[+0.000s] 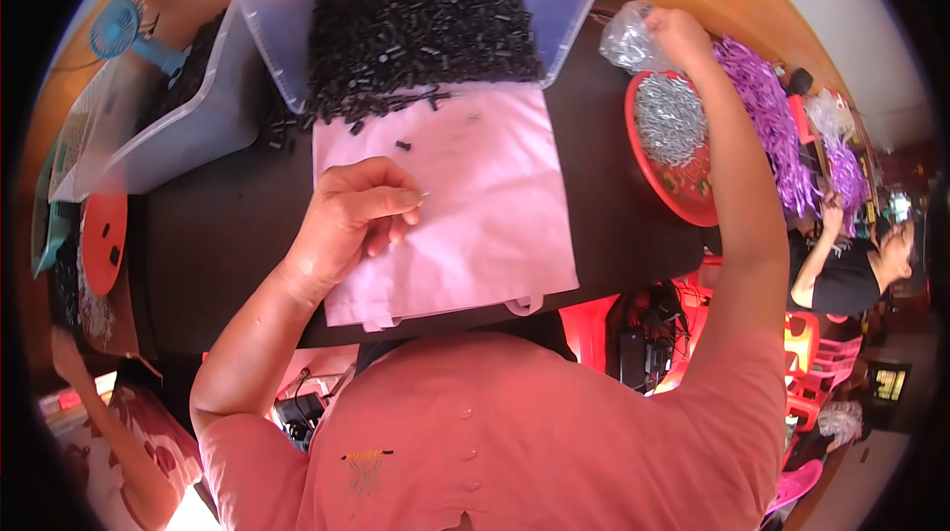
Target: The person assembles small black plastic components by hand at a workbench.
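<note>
Over a pink cloth bag [475,224] laid flat on the dark table, my left hand [361,204] pinches a tiny thin silvery piece [425,195] between thumb and forefinger. It is too small to name. My right hand [681,36] reaches out to the far right, its fingers closed at a crumpled clear plastic bag [629,39]. Just below that bag, a red plate [643,170] holds a heap of small silvery metal pieces [671,117]. A loose short black cylinder [404,146] lies on the cloth near my left hand.
Beyond the cloth, a clear bin [267,36] opens toward me with many short black cylinders [426,31]. Another bin [188,125] and a blue fan [119,26] stand left, near a red plate [104,239]. Purple strips [767,125] lie far right. Co-workers [856,269] sit at both sides.
</note>
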A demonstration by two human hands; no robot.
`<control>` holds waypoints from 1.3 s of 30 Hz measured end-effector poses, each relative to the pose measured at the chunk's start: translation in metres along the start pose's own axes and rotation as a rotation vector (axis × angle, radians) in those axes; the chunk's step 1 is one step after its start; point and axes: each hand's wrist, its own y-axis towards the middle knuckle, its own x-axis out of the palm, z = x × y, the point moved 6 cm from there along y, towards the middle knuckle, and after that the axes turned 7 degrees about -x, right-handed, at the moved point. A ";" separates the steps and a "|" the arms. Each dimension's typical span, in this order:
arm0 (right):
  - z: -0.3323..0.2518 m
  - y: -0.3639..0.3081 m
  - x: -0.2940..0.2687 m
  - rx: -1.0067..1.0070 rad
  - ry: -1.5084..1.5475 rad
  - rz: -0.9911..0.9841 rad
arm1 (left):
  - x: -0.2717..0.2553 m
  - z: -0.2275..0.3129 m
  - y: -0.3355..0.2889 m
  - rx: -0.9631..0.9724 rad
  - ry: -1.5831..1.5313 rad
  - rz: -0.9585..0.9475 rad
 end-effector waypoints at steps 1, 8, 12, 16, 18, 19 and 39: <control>-0.007 -0.004 -0.008 -0.023 0.020 0.078 | 0.000 0.000 0.002 0.000 -0.010 -0.012; -0.200 -0.054 -0.104 -0.326 0.659 0.512 | -0.008 -0.006 0.001 -0.026 0.005 -0.028; -0.271 -0.026 -0.072 -0.547 0.347 0.420 | -0.007 -0.005 0.003 0.003 0.003 -0.044; -0.269 0.036 -0.018 -0.342 -0.003 0.296 | -0.003 -0.004 0.005 0.011 0.012 -0.068; -0.264 0.050 -0.005 -0.223 -0.117 0.203 | -0.003 -0.006 0.004 -0.004 -0.006 -0.090; -0.267 0.051 -0.001 -0.234 -0.117 0.202 | -0.003 -0.005 0.003 -0.001 0.021 -0.090; -0.236 0.050 0.012 -0.115 0.617 0.191 | -0.005 -0.004 0.002 0.008 0.054 -0.057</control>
